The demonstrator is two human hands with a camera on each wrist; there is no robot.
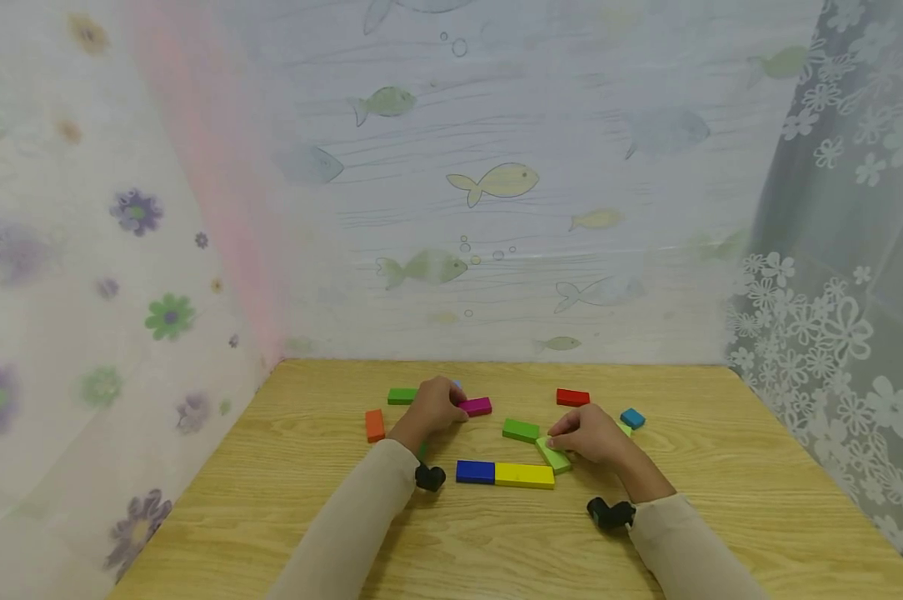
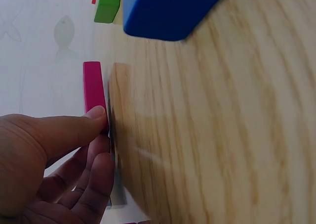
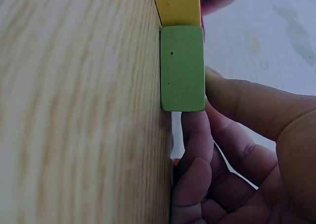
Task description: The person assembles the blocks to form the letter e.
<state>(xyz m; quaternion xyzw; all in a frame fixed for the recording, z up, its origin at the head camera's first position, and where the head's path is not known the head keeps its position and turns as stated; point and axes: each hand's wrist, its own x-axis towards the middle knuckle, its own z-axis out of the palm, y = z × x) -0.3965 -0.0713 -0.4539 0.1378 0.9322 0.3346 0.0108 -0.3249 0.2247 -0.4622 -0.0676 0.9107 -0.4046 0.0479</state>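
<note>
My left hand [image 1: 434, 407] pinches the left end of a magenta block [image 1: 477, 407] between thumb and fingers. The left wrist view shows the thumb on top of that block [image 2: 94, 88] and the other fingers curled below. Farther right, my right hand [image 1: 596, 435] grips a light green block [image 1: 553, 457], which lies at a slant. Its near end touches the right end of a yellow block [image 1: 525, 476]. Left of the yellow one, end to end in one row, lies a dark blue block [image 1: 476, 472]. The right wrist view shows the light green block's end face [image 3: 182, 68] against the tabletop.
On the wooden table [image 1: 451, 542] also lie a green block [image 1: 521, 430] between the hands, a red block [image 1: 573, 397], a small blue block [image 1: 632, 418], an orange block [image 1: 375, 425] and another green block [image 1: 401, 397]. Behind hangs a fish-print curtain [image 1: 496, 225].
</note>
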